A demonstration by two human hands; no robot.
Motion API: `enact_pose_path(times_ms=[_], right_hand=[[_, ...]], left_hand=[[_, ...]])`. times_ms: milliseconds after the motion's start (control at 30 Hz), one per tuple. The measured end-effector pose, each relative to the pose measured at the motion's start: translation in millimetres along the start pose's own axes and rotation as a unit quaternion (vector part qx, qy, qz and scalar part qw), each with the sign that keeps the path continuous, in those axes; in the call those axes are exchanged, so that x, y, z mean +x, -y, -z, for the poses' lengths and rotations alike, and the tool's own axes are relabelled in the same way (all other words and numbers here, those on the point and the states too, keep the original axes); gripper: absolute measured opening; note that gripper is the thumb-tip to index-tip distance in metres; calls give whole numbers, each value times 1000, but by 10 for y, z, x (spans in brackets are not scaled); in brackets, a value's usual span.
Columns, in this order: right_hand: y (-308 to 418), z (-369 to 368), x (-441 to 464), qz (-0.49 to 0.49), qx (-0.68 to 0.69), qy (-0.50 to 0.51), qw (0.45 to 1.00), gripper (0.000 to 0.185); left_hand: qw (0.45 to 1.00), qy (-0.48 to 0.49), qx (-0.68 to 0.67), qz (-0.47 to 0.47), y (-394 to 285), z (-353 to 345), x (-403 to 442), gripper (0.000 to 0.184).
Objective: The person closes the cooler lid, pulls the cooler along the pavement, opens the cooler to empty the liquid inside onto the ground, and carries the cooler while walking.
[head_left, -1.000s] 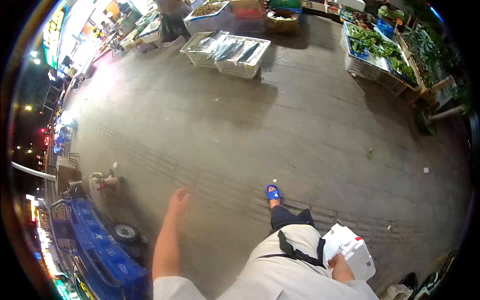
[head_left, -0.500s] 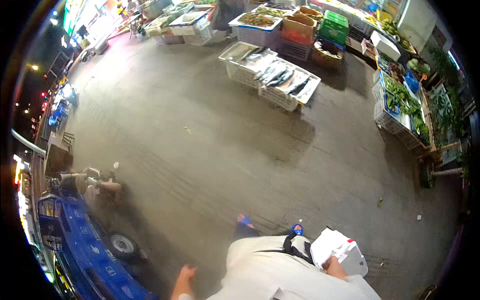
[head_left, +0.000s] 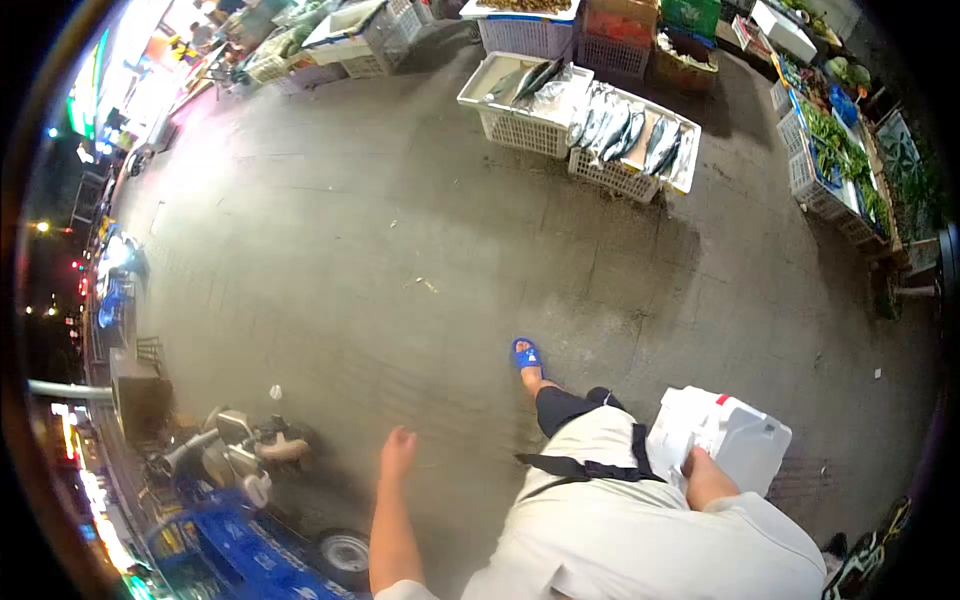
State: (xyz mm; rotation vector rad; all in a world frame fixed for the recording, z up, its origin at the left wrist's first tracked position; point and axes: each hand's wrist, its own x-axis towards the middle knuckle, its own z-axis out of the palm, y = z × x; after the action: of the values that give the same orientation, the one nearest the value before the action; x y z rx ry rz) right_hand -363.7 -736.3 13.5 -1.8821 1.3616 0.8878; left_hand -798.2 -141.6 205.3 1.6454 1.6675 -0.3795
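My left hand (head_left: pixel 399 449) hangs out over the pavement at my left side, with nothing visible in it; its fingers look loosely curled and blurred. On my right, my right hand (head_left: pixel 697 468) grips the near side of a white box (head_left: pixel 737 440) with a red mark on its upper edge. The box is tilted beside my hip, and my fingers are partly hidden against it. A blue sandal (head_left: pixel 526 354) on one foot shows ahead of my body.
White crates with fish (head_left: pixel 610 128) stand ahead. Leafy vegetables (head_left: pixel 840 150) fill crates at the right. A blue three-wheeled cart (head_left: pixel 240 545) with grey handlebars is parked at the lower left. More market crates (head_left: pixel 345 35) line the back.
The view has shifted, and the fish crates now stand further right than a second ago. One foot is forward again. My left arm has swung forward since half a second ago; my right hand keeps the box.
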Motion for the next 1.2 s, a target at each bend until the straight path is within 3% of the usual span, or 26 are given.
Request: enact_pose_path(times_ms=[67,133,167,200,333,433,633,667,700,733,800,867,933,1000,1067,1200], right_hand=[[225,-581,-294,-4,12,1,1000,68],[440,-1065,-620,-9,26,4,1000,68],[548,-1285,-799,-10,33,4,999,69],[695,-1505,-986,-10,39,5,999,69],[1164,-2434,-1567,-7,63,8,998,70],[1380,-3173,-1963,-9,77,0,997,70],[1814,-4617,-2863,-17,120,-18,992,71],[1885,-4816,-3014,-21,131,-19,991,71],[1958,-5025,-3164,-23,141,-21,989,72],[2018,-5226,-3319,-26,152,-24,988,72],[2085,-5608,-3533,-34,178,-28,983,72],[2175,-6061,-3735,-45,209,-31,976,73],[2251,-6594,-3909,-59,237,-29,969,73],[2327,-7117,-4008,-72,255,-29,964,73],[2453,-7610,-4168,-92,270,-32,958,74],[2906,-8577,-4608,-136,295,-31,945,75]], left_hand=[[999,12,17,35,215,226,172,43],[996,8,-61,70,836,318,293,41],[997,9,15,74,1038,421,335,40],[992,37,115,19,1347,526,417,41],[984,98,43,139,998,1053,673,47],[983,107,21,151,969,1429,1243,49],[987,112,65,99,833,2553,2949,54],[981,133,126,69,810,2788,3329,55],[944,190,271,-14,883,2995,3851,57],[950,87,280,-104,934,3245,4326,37],[983,61,159,73,-198,4147,4838,36],[987,-55,115,97,-881,4744,5639,37],[991,-69,109,-42,-1141,5221,6921,42],[991,-94,76,-56,-2147,5730,7291,42],[987,-56,145,-43,-3105,6169,7618,42],[989,-5,88,-117,-3844,6522,8703,40]])
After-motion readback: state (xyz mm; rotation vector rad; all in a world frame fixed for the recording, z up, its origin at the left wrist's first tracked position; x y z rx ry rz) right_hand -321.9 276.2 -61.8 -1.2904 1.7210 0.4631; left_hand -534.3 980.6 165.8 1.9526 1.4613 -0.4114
